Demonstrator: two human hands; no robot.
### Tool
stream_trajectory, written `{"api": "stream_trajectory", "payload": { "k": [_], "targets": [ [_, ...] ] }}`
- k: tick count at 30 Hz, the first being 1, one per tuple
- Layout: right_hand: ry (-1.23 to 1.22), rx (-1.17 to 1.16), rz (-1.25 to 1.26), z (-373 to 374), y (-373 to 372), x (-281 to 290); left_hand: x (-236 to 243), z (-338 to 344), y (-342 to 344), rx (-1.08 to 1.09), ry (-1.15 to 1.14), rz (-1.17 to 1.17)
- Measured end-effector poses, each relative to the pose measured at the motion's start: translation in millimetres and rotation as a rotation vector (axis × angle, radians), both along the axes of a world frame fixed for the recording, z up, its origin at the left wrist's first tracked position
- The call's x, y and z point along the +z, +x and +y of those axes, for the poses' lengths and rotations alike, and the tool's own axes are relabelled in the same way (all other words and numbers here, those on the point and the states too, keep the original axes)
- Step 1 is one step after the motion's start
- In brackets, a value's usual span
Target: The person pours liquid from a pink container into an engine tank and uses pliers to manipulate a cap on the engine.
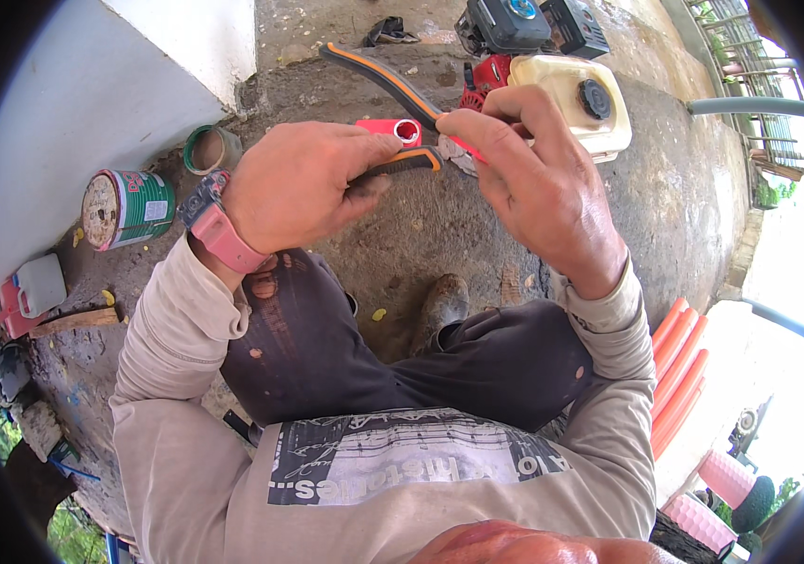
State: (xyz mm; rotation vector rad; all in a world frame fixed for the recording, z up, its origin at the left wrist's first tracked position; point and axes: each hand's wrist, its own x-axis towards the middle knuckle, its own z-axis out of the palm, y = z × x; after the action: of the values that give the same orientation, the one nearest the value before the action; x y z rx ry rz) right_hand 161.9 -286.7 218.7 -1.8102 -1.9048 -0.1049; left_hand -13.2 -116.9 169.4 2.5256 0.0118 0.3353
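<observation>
In front of my knees, both hands meet at a pair of pliers (385,77) with black and orange handles spread wide. My left hand (303,183) is closed on the lower handle. A red part with a pale-rimmed round hole (407,133) shows just beyond its fingers; whether they touch it I cannot tell. The fingers of my right hand (552,183) pinch the pliers near the pivot, where the upper handle begins. A small red piece (467,148) shows at those fingertips, partly hidden. The metal jaws lie mostly behind the right fingers.
Beyond my right hand stands a red engine (488,77) with a cream fuel tank (566,70). A black engine (505,28) sits farther back. On the left are a green-and-white paint can (143,207), an open tin (212,150) and a white wall (139,75). Orange pipes (679,367) lie right.
</observation>
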Motion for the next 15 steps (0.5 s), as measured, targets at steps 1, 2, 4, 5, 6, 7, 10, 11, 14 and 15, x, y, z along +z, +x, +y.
{"api": "stream_trajectory", "payload": {
  "k": [1,2,4,5,6,7,10,11,14,15],
  "targets": [
    [-0.004,0.018,-0.002,0.7,0.3,-1.6,-0.2,0.2,0.1,0.013,-0.009,0.004],
    [-0.007,0.037,-0.005,1.3,0.4,-3.0,0.4,0.2,0.1,0.014,-0.009,0.005],
    [-0.010,0.039,-0.022,1.2,1.5,-5.9,1.9,-0.1,2.3,0.043,-0.065,0.056],
    [-0.010,0.041,-0.038,0.9,1.8,-6.7,2.4,-0.2,2.9,0.042,-0.067,0.056],
    [-0.011,0.043,-0.036,1.2,1.2,-6.3,3.1,0.0,2.5,0.046,-0.067,0.078],
    [-0.024,0.042,-0.028,1.4,0.3,-4.9,3.3,0.0,2.2,0.051,-0.068,0.100],
    [-0.044,0.044,-0.024,1.9,0.4,-3.9,3.1,0.0,2.4,0.044,-0.061,0.122],
    [-0.050,0.048,-0.028,2.0,0.6,-3.7,2.6,0.0,2.5,0.043,-0.063,0.123],
    [-0.055,0.054,-0.041,2.9,-0.4,-3.4,3.3,-0.1,1.9,0.047,-0.064,0.103],
    [-0.057,0.054,-0.041,2.9,-0.1,-3.9,7.5,-0.7,2.6,0.056,-0.081,0.150]
  ]
}}
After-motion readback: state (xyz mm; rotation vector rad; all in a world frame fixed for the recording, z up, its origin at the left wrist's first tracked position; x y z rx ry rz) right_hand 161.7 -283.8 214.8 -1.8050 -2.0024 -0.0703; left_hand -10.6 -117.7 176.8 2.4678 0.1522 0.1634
